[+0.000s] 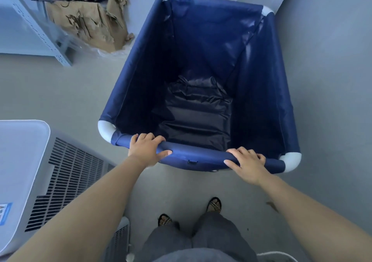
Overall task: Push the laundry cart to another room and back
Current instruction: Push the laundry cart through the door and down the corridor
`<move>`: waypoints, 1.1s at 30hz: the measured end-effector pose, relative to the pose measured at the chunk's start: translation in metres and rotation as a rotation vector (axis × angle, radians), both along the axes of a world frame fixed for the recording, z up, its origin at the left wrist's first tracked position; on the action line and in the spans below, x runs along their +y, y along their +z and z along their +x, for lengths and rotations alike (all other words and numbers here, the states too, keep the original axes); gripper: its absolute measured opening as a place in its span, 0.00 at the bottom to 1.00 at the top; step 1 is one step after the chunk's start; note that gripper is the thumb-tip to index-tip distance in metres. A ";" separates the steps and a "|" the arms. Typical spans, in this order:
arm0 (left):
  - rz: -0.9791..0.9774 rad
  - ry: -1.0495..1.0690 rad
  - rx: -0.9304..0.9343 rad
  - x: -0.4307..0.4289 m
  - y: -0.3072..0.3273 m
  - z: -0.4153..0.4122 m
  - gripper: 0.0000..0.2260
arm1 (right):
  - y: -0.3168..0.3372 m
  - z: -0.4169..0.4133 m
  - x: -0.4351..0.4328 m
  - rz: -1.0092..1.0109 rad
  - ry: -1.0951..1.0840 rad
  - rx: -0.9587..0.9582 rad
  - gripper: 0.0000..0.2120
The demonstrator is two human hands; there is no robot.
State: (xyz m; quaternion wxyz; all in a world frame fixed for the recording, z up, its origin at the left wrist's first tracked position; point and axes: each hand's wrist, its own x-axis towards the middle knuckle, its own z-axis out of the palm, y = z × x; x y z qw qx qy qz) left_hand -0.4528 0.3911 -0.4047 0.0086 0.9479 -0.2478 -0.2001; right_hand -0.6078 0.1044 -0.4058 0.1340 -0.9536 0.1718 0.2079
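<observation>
Blue fabric laundry cart stands on the grey floor directly in front of the person, seen from above. White corner joints show at all four corners of the frame. Left hand grasps the near top rail toward its left end, fingers wrapped over the top, thumb underneath on the near side. Right hand grasps the same rail toward its right end, same wrap. Both arms stretched forward. Dark crumpled bag or cloth lies at the bottom of the cart, can't tell which. White appliance with dark vent slats sits just left of the person. Metal shelf at upper left, crumpled brown paper beside it on the floor. Feet in dark sandals visible below the cart, grey trousers above them.
</observation>
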 end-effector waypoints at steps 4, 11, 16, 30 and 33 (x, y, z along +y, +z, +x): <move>0.097 -0.021 0.043 -0.005 0.001 -0.015 0.24 | -0.002 -0.017 -0.006 -0.030 0.034 0.007 0.19; 0.147 0.025 0.035 -0.024 0.005 -0.036 0.25 | -0.004 -0.027 -0.029 0.018 0.074 -0.001 0.20; 0.076 0.158 0.113 -0.059 0.004 -0.068 0.23 | -0.002 -0.040 -0.072 0.029 0.149 0.042 0.21; -0.041 0.368 0.114 -0.186 -0.001 -0.165 0.17 | -0.002 -0.076 -0.222 0.012 0.348 0.076 0.21; -0.007 0.371 0.213 -0.210 0.003 -0.176 0.19 | 0.001 -0.084 -0.248 -0.019 0.375 0.073 0.21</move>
